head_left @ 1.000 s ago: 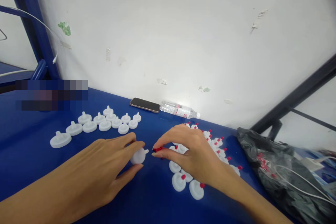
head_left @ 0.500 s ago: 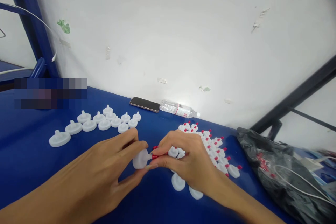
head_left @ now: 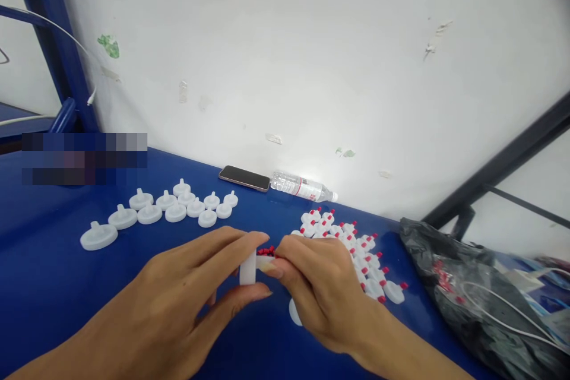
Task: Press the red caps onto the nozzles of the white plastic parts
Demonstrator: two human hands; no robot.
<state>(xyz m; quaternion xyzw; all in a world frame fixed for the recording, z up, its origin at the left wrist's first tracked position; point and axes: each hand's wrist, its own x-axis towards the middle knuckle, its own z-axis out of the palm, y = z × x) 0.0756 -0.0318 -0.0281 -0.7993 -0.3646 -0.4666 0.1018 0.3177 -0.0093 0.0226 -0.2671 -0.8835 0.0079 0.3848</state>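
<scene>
My left hand (head_left: 187, 291) grips a white round cap (head_left: 248, 268) by its rim between fingers and thumb, with the cap turned on edge. My right hand (head_left: 323, 285) is closed at the cap's spout side, its thumb and finger pinched around the spout; whether a red tip is inside the pinch is hidden. Small red pieces (head_left: 266, 251) lie on the blue table just behind the fingertips. Several plain white caps (head_left: 176, 211) stand spout up at the left. Several white caps with red tips (head_left: 374, 261) are grouped right of my right hand.
A phone (head_left: 244, 178) and a clear plastic bottle (head_left: 303, 186) lie by the wall. A black plastic bag (head_left: 472, 291) with red pieces rests at the right edge of the blue table (head_left: 146, 273).
The held cap has turned from showing its face to standing on edge. My right hand has shifted slightly right and its fingers have curled closer around the spout.
</scene>
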